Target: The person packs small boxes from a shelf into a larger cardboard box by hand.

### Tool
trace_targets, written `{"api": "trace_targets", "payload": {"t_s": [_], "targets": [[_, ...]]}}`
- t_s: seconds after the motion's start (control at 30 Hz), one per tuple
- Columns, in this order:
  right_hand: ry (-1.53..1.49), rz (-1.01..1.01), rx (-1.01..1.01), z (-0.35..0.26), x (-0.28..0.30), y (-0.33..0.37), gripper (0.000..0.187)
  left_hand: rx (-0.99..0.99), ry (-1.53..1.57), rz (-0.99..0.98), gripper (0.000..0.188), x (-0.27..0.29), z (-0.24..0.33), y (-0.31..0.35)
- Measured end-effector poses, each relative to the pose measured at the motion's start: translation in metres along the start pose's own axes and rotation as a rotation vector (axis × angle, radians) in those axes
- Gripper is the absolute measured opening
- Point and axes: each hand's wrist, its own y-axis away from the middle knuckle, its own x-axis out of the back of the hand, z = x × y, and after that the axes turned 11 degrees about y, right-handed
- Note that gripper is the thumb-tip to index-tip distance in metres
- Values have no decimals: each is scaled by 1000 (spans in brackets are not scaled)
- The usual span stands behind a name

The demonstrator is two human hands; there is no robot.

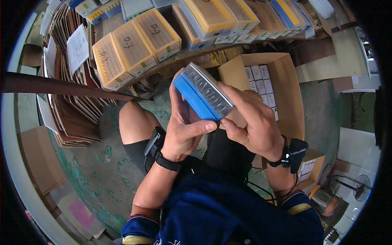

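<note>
A small box (203,95) with a blue base and a clear lid is held up in front of me, tilted. Through the lid show rows of slim metal pieces, too small to name. My left hand (183,130) wraps round the blue base, its thumb along the lower edge. At the lid's right end, my right hand (257,122) grips the box between forefinger and thumb. The lid appears to sit on the base. Both wrists wear black straps with small devices.
Yellow-lidded boxes (134,45) line the bench ahead, with more blue-and-yellow boxes (216,20) to their right. An open carton (292,94) holding small white boxes stands right. Brown boards (69,110) are stacked left, near a dark metal bar (61,86). A fan (361,187) is far right.
</note>
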Motion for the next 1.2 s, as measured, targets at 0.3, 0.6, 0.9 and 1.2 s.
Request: {"api": "trace_targets", "payload": {"t_s": [0.3, 0.6, 0.9, 1.2], "targets": [[19, 27, 66, 3, -3, 6, 62, -31, -79, -26, 120, 0, 3, 5], [-33, 92, 74, -2, 3, 3, 61, -89, -98, -32, 121, -13, 6, 6], [-251, -22, -277, 6, -4, -16, 57, 186, 126, 13, 106, -5, 18, -4], [116, -329, -387, 21, -14, -40, 77, 253, 210, 67, 66, 30, -19, -6]]}}
